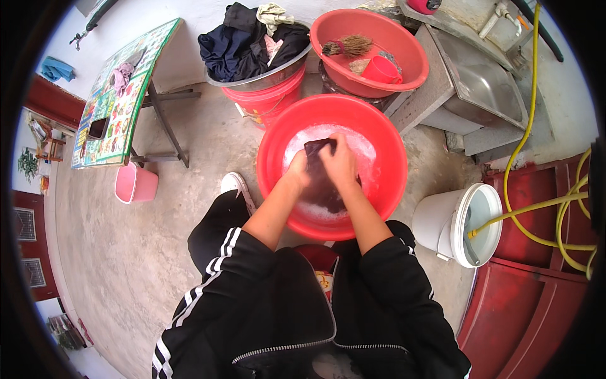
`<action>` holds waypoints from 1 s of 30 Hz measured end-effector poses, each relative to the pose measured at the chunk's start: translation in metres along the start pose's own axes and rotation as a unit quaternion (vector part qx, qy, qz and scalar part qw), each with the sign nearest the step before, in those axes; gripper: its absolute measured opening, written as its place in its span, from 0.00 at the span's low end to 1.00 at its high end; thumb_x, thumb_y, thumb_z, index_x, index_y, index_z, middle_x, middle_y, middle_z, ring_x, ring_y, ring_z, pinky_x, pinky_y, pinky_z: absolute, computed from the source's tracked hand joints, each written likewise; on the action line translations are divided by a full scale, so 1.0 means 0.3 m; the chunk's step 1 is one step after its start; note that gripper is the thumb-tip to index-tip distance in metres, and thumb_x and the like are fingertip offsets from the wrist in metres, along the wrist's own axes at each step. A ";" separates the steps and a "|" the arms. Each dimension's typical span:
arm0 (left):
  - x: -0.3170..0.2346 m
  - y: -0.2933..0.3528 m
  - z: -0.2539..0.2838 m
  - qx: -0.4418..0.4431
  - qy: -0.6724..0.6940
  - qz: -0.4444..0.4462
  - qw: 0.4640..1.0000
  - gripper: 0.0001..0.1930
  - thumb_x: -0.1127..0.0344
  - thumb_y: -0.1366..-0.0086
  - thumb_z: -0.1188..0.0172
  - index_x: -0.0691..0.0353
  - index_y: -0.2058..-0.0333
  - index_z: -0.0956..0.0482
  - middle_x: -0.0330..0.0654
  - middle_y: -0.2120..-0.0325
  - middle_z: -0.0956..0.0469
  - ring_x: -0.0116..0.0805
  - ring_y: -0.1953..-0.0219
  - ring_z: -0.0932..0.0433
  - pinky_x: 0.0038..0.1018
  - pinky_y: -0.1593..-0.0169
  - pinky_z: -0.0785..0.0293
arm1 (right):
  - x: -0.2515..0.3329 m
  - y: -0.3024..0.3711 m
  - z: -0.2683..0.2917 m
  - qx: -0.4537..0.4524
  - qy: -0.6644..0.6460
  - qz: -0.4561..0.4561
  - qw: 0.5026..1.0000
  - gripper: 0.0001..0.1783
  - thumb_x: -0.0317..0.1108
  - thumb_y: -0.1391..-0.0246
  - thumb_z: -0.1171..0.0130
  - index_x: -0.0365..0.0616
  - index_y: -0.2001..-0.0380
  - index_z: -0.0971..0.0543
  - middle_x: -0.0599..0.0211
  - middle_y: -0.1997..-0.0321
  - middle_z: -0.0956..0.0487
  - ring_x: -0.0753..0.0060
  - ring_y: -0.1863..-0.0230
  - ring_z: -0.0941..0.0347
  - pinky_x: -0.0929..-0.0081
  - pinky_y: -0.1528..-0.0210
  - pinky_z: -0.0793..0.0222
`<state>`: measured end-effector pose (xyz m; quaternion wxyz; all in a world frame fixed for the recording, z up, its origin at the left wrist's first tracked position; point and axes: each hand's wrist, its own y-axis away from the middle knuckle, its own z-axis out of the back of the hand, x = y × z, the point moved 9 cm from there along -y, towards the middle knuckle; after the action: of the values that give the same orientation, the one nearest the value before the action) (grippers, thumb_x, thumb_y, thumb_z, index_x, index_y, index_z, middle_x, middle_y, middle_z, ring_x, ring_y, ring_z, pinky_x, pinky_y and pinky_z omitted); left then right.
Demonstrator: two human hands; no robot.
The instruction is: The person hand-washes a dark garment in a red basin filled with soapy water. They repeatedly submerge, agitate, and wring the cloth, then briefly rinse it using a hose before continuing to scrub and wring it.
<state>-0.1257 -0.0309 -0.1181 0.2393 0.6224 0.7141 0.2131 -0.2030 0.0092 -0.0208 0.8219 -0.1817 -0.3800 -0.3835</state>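
A dark wet cloth (323, 183), its exact garment kind not clear, is bunched between my two hands over a red plastic basin (275, 136) of foamy water (366, 148). My left hand (299, 169) grips its left side, the fingers partly hidden behind the fabric. On the other side my right hand (341, 163) is closed on the upper part of the cloth, knuckles up. The cloth's lower end hangs down into the suds.
Behind the basin, dark clothes (243, 44) fill a metal bowl on a red bucket (271, 95). A larger basin (407, 60) holds a straw brush and red scoop. A white water bucket (435, 218) with a yellow hose (512, 215) stands right; a table (142, 69) stands left.
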 end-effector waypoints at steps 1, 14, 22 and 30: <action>0.004 0.022 -0.037 -0.008 -0.013 -0.016 1.000 0.14 0.60 0.37 0.57 0.59 0.66 0.23 0.47 0.66 0.21 0.42 0.63 0.23 0.40 0.54 0.26 | -0.042 -0.016 0.018 -0.028 -0.001 0.014 1.000 0.18 0.41 0.54 0.45 0.49 0.58 0.26 0.52 0.62 0.24 0.47 0.61 0.26 0.56 0.59 0.30; -0.047 0.017 0.052 -0.108 -0.048 -0.088 0.989 0.17 0.55 0.34 0.58 0.57 0.67 0.22 0.44 0.70 0.21 0.41 0.68 0.21 0.36 0.60 0.22 | 0.097 0.040 0.007 -0.045 -0.010 0.111 0.993 0.15 0.44 0.55 0.40 0.43 0.73 0.26 0.55 0.69 0.26 0.49 0.66 0.28 0.56 0.65 0.32; -0.379 0.147 -0.065 -0.159 -0.500 -0.381 0.762 0.11 0.65 0.42 0.42 0.61 0.61 0.25 0.43 0.63 0.24 0.36 0.59 0.26 0.29 0.50 0.31 | -0.058 -0.089 0.131 -0.071 0.129 0.040 0.988 0.16 0.41 0.55 0.38 0.46 0.65 0.27 0.60 0.54 0.30 0.51 0.59 0.28 0.55 0.61 0.31; -0.166 0.096 -0.059 -0.106 -0.879 -0.304 0.352 0.29 0.56 0.50 0.37 0.53 0.48 0.29 0.52 0.42 0.39 0.52 0.41 0.40 0.41 0.41 0.41 | -0.210 -0.039 -0.096 0.219 0.440 0.093 0.866 0.24 0.41 0.55 0.40 0.44 0.53 0.27 0.58 0.50 0.27 0.53 0.48 0.32 0.61 0.44 0.38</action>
<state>-0.1085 -0.0766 -0.0829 0.8425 0.1637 0.2074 -0.4694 -0.2243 0.0158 -0.0875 0.9543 0.1556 -0.0344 -0.2527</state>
